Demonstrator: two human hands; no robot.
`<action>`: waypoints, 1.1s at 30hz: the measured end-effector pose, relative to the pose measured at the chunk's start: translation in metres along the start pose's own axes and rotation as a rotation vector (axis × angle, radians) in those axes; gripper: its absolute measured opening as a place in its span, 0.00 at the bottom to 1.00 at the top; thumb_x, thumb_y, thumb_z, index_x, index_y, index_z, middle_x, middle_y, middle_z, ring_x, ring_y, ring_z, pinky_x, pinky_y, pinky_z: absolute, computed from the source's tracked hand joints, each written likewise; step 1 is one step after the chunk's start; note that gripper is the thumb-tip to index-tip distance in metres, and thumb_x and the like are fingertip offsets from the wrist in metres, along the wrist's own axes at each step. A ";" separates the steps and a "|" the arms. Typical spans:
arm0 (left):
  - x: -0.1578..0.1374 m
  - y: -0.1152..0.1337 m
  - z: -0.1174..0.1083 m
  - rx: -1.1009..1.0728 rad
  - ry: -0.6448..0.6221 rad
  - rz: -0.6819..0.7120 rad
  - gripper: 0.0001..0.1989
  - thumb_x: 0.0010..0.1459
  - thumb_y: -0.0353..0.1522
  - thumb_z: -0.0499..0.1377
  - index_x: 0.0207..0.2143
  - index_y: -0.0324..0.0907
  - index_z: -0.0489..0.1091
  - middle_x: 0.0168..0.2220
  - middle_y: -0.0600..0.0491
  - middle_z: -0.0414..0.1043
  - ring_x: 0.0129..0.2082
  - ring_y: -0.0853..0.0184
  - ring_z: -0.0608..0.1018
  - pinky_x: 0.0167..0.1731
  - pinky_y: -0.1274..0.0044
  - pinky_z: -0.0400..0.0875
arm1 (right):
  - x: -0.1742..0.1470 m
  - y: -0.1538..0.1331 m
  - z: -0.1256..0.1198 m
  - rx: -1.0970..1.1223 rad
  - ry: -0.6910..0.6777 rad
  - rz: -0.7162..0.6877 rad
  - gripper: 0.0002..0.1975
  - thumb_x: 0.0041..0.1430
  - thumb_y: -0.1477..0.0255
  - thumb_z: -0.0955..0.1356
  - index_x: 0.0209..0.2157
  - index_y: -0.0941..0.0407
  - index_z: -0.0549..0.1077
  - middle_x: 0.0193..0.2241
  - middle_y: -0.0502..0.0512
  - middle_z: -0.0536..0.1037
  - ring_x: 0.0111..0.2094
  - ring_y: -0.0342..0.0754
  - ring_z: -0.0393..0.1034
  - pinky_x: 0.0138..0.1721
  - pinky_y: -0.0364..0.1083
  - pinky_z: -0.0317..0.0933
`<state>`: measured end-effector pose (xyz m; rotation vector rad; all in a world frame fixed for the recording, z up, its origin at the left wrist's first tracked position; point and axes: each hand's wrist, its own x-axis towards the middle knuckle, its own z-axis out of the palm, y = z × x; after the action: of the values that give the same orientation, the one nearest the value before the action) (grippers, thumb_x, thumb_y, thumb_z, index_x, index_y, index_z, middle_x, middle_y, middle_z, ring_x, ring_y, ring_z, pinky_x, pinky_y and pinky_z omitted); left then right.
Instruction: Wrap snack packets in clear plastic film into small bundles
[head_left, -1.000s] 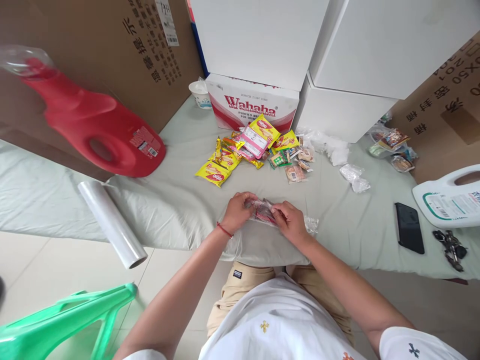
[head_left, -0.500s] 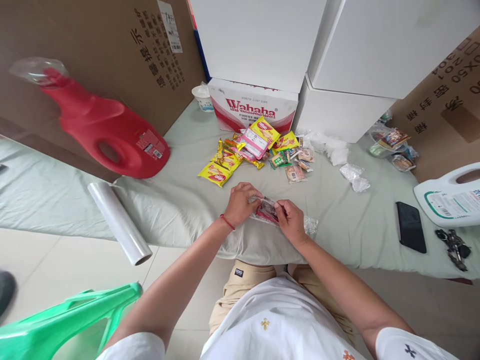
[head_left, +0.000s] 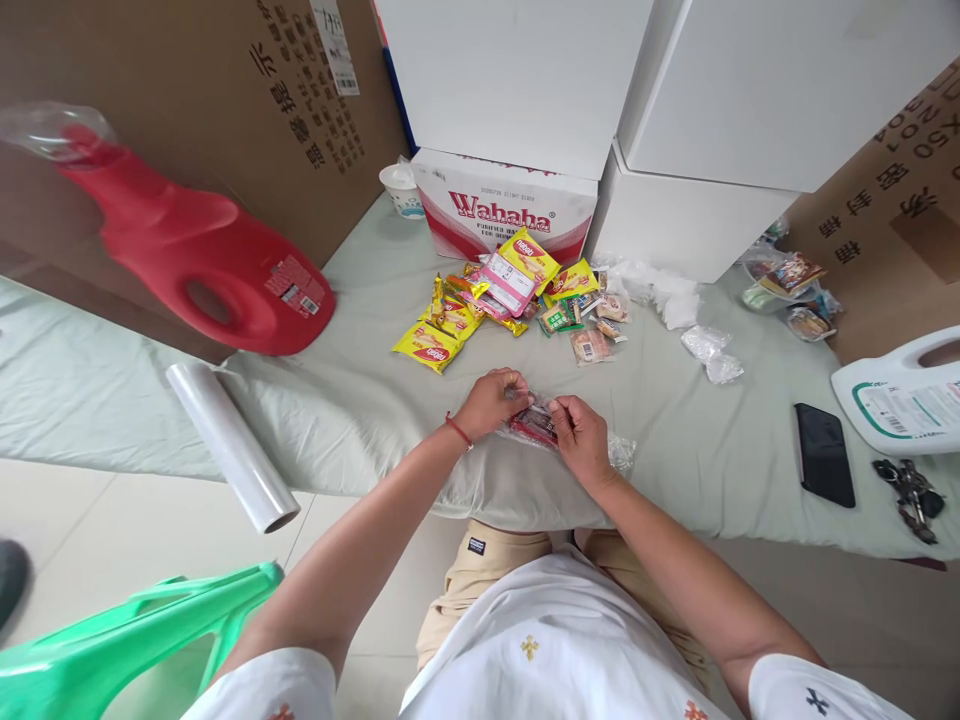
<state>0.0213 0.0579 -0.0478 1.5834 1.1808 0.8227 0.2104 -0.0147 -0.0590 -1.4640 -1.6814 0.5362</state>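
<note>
Close to the front edge of the cloth-covered table lies a clear plastic bag (head_left: pixel 621 452) with a dark red snack packet (head_left: pixel 534 424) inside. My left hand (head_left: pixel 491 408) pinches the bag's left upper edge between thumb and fingers. On the packet's right part, my right hand (head_left: pixel 583 440) grips the plastic with thumb and bent fingers. Parts of the packet are hidden by both hands. Beyond them is a pile of snacks: yellow wafer packets (head_left: pixel 429 346), a pink packet (head_left: pixel 510 285), and small green-wrapped pieces (head_left: pixel 556 317).
A white Wahaba carton (head_left: pixel 510 205) stands behind the snacks. To the left are a red jug (head_left: pixel 255 270) and a roll of plastic film (head_left: pixel 232 450); a green stool (head_left: pixel 142 640) is below. At right lie a phone (head_left: pixel 825 455), keys (head_left: pixel 909 498) and a white bottle (head_left: pixel 900 395).
My left hand has shifted slightly to the right and its fingers have lifted a little along the bag's edge. My right hand stays nearly in place. The view has moved slightly.
</note>
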 end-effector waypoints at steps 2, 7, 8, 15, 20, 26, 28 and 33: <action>0.006 0.000 -0.002 -0.142 0.028 -0.033 0.14 0.48 0.41 0.68 0.28 0.42 0.69 0.28 0.57 0.71 0.31 0.68 0.71 0.35 0.75 0.67 | 0.000 0.001 0.000 0.002 -0.003 -0.001 0.19 0.73 0.58 0.60 0.35 0.54 0.74 0.26 0.50 0.75 0.28 0.46 0.68 0.33 0.45 0.60; 0.008 -0.005 -0.019 -0.329 0.049 -0.060 0.19 0.45 0.43 0.72 0.29 0.41 0.69 0.27 0.57 0.70 0.28 0.71 0.70 0.31 0.77 0.65 | -0.005 0.008 0.002 0.005 -0.048 -0.013 0.15 0.67 0.56 0.67 0.41 0.53 0.75 0.31 0.50 0.78 0.30 0.46 0.70 0.34 0.45 0.63; 0.006 -0.006 -0.024 -0.338 0.028 -0.053 0.19 0.44 0.43 0.72 0.30 0.41 0.69 0.28 0.56 0.71 0.28 0.70 0.71 0.32 0.77 0.66 | -0.006 0.009 0.002 -0.010 -0.067 -0.032 0.14 0.67 0.57 0.68 0.42 0.53 0.76 0.31 0.50 0.77 0.30 0.46 0.70 0.34 0.45 0.63; -0.014 -0.024 -0.059 -0.029 -0.108 0.112 0.08 0.50 0.35 0.65 0.21 0.43 0.72 0.31 0.50 0.73 0.34 0.66 0.74 0.40 0.72 0.70 | -0.013 0.010 -0.004 -0.272 -0.245 -0.285 0.16 0.70 0.72 0.63 0.52 0.48 0.78 0.36 0.53 0.76 0.33 0.45 0.69 0.33 0.44 0.60; -0.025 -0.034 -0.062 0.157 0.038 0.089 0.06 0.53 0.32 0.56 0.25 0.43 0.72 0.33 0.50 0.73 0.39 0.62 0.74 0.49 0.67 0.70 | -0.019 0.000 -0.013 -0.407 -0.376 -0.388 0.18 0.68 0.70 0.66 0.56 0.45 0.76 0.42 0.57 0.75 0.40 0.52 0.69 0.39 0.48 0.61; -0.036 -0.025 -0.024 0.575 0.244 -0.020 0.11 0.52 0.40 0.66 0.36 0.44 0.75 0.61 0.43 0.65 0.69 0.41 0.54 0.65 0.46 0.49 | -0.023 -0.005 -0.018 -0.425 -0.402 -0.396 0.19 0.68 0.69 0.66 0.58 0.45 0.76 0.49 0.59 0.75 0.46 0.56 0.69 0.46 0.53 0.61; -0.043 -0.021 -0.016 0.663 0.180 -0.009 0.09 0.48 0.36 0.68 0.31 0.44 0.74 0.64 0.43 0.63 0.70 0.38 0.51 0.63 0.45 0.51 | -0.024 -0.007 -0.018 -0.447 -0.401 -0.399 0.18 0.68 0.68 0.66 0.58 0.46 0.76 0.58 0.61 0.72 0.49 0.57 0.69 0.48 0.55 0.61; -0.054 -0.008 -0.022 0.603 0.112 -0.068 0.03 0.54 0.32 0.61 0.29 0.45 0.68 0.37 0.48 0.76 0.42 0.55 0.77 0.42 0.66 0.69 | -0.025 -0.009 -0.017 -0.458 -0.419 -0.416 0.19 0.69 0.69 0.65 0.59 0.46 0.75 0.66 0.59 0.66 0.50 0.59 0.67 0.49 0.58 0.61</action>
<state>-0.0175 0.0137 -0.0471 1.9777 1.6592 0.5377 0.2177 -0.0443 -0.0499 -1.2986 -2.4923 0.2410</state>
